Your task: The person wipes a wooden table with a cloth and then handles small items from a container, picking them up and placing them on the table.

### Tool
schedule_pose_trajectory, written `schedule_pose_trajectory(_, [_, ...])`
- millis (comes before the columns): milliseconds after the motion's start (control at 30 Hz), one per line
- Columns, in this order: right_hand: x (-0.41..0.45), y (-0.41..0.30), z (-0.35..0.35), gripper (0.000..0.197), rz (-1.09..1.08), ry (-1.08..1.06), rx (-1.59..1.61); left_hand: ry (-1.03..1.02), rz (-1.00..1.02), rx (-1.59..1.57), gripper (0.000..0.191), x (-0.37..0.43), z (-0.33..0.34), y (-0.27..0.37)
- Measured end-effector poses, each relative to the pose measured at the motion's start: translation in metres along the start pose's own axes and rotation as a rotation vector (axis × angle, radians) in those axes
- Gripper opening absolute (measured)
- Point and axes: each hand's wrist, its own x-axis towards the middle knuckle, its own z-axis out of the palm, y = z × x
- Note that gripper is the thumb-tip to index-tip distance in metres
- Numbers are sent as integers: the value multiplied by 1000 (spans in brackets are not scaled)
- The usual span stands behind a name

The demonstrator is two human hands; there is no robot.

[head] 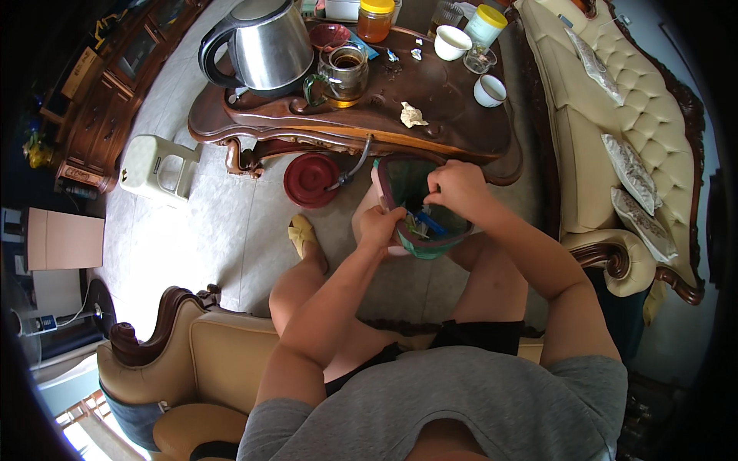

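Note:
Between my knees is a pink trash bin lined with a green plastic bag, its opening tilted up towards me. My left hand grips the near-left part of the bin's dark reddish rim, thumb on top. My right hand is over the right side of the opening, fingers curled and thumb near the index finger. Whether anything is between those fingers is hidden. Inside the bin lie a blue wrapper and other small litter.
A carved wooden tea table stands just beyond the bin. On it are a steel kettle, a glass teapot, cups, jars and crumpled paper. A dark red round base with a hose and a white stool stand left; a sofa is right.

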Motion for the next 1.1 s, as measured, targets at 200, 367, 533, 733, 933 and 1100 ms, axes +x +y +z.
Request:
schedule_pose_trajectory(200, [33, -2, -30, 14, 17, 160, 348, 17, -6, -93, 19, -3, 2, 0])
schedule_pose_trajectory(367, [145, 60, -55, 27, 55, 501, 222, 0, 72, -93, 21, 5, 5, -7])
schedule_pose_trajectory(533, [219, 88, -49, 40, 192, 523, -43, 6, 73, -70, 22, 2, 8, -5])
schedule_pose_trajectory(733, [259, 80, -38, 34, 284, 623, 5, 80, 126, -9, 25, 17, 4, -24])
schedule_pose_trajectory(933, [267, 86, -54, 29, 156, 562, 109, 42, 93, 3, 27, -6, 15, 1])
schedule_pose_trajectory(1100, [253, 45, -49, 54, 90, 342, 24, 61, 53, 85, 17, 4, 7, -8])
